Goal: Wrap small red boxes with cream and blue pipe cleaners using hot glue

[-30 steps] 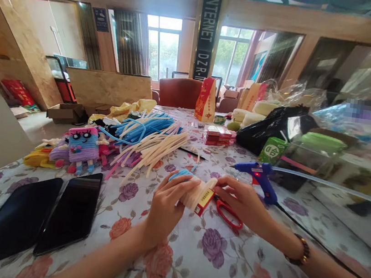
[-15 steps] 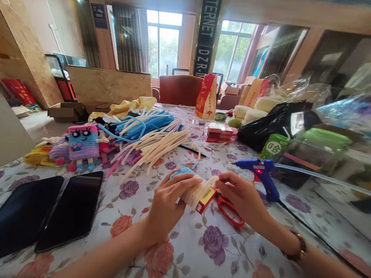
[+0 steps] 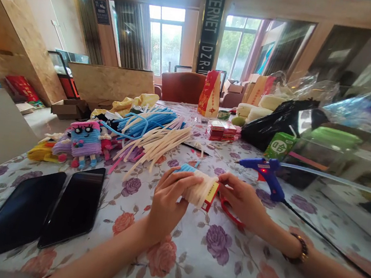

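Note:
My left hand [image 3: 166,203] grips a small red-and-yellow box [image 3: 211,194] wrapped in cream and blue fuzzy pipe cleaner [image 3: 195,187], held just above the flowered tablecloth [image 3: 209,262]. My right hand [image 3: 241,199] pinches the free end of the cream strand at the box's right side. Red-handled scissors [image 3: 230,214] lie under my right hand. A blue glue gun [image 3: 268,173] with a lit red light stands just beyond my right hand.
A pile of blue, cream and pink pipe cleaners [image 3: 151,134] lies at centre back, with fuzzy dolls [image 3: 83,141] to its left. Two dark phones [image 3: 47,211] lie at front left. Red boxes [image 3: 221,130], a black bag [image 3: 277,122] and plastic-wrapped goods crowd the right.
The view has tilted slightly. Both hands have stayed on the wrapped box, with my right hand drawn closer to its end.

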Action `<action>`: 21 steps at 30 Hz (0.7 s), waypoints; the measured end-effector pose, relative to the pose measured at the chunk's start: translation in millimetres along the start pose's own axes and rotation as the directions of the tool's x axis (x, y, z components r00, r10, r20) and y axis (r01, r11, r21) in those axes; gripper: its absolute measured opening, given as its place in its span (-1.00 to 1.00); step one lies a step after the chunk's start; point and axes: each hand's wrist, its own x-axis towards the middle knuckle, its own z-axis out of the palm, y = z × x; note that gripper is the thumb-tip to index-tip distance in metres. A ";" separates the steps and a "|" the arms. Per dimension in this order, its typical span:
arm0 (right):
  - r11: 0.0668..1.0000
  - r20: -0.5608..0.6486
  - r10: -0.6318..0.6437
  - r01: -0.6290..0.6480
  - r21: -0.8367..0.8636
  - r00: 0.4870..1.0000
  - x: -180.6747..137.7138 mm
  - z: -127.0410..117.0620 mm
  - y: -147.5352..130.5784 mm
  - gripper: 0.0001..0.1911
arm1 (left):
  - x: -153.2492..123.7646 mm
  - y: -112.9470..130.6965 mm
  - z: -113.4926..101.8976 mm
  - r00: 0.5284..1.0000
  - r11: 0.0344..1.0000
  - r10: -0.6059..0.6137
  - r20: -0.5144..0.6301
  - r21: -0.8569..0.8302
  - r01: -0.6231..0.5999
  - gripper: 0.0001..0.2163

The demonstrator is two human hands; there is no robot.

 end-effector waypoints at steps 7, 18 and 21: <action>0.994 0.047 0.037 -0.041 0.104 0.998 0.3 2.7 4.1 -0.71 | -3.8 1.0 -1.0 0.991 0.989 0.131 -0.005 0.066 -0.130 -0.64; 0.977 0.099 -0.013 -0.009 0.213 0.995 0.6 1.9 2.0 -0.75 | -6.4 3.0 -4.8 0.958 0.951 0.278 0.067 0.117 -0.285 -0.71; 0.976 0.101 -0.037 0.014 0.218 0.994 0.1 2.6 0.2 -0.80 | -8.1 2.0 -4.5 0.948 0.941 0.311 0.067 0.118 -0.318 -0.73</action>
